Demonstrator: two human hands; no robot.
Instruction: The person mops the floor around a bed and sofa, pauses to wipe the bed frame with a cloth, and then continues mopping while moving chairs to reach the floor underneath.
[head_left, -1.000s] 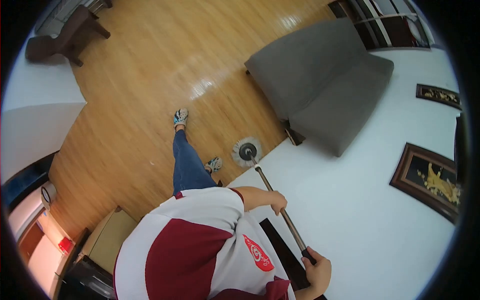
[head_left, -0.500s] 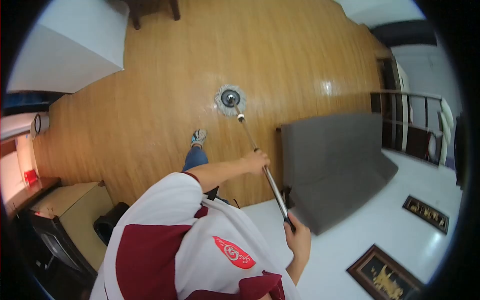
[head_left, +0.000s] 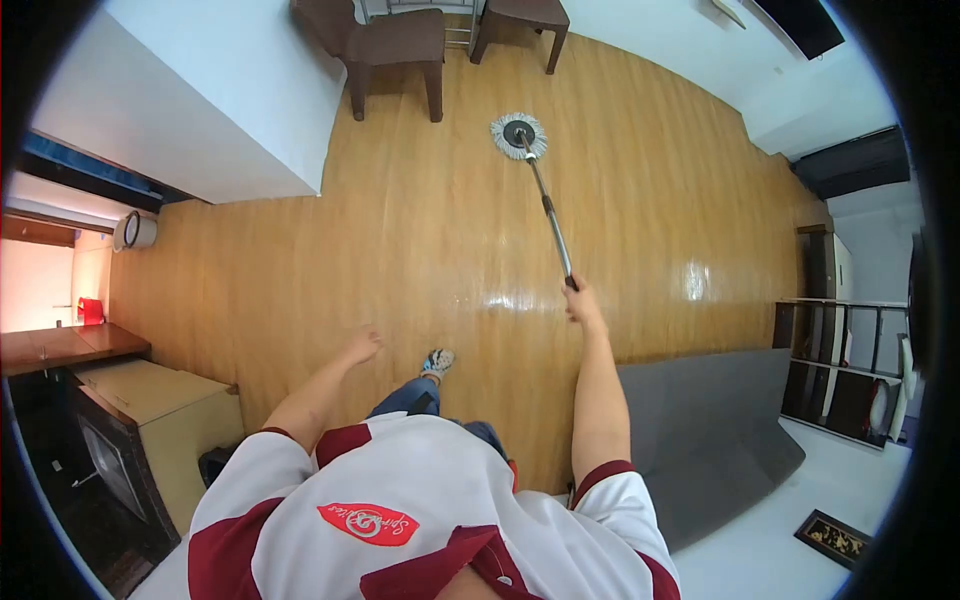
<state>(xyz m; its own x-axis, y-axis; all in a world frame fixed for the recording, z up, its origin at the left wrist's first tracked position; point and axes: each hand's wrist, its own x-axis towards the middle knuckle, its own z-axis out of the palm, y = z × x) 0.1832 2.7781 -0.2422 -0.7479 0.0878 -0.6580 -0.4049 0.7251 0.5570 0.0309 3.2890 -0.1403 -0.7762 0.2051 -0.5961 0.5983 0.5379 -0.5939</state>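
Note:
My right hand (head_left: 580, 300) is closed around the grip end of a mop (head_left: 556, 228), with that arm stretched out forward. The mop's metal pole slants away to its round head (head_left: 519, 136), whose grey-white strands lie spread on the wood floor (head_left: 420, 230). Apart from the mop, my left hand (head_left: 364, 345) hangs over the floor to the left, holding nothing, its fingers loosely bent. One foot in a patterned shoe (head_left: 437, 363) stands forward between my two arms.
Brown chairs (head_left: 395, 45) stand beyond the mop head, beside a white wall corner (head_left: 240, 120). A grey sofa (head_left: 710, 430) lies to the right, with a dark rack (head_left: 840, 350) past it. On the left are a cabinet (head_left: 165, 410) and a white bin (head_left: 135, 232).
My left hand has let go of the pole and moved left. My right hand has pushed the mop forward, its head now nearer the chairs. The view has shifted, showing more chairs.

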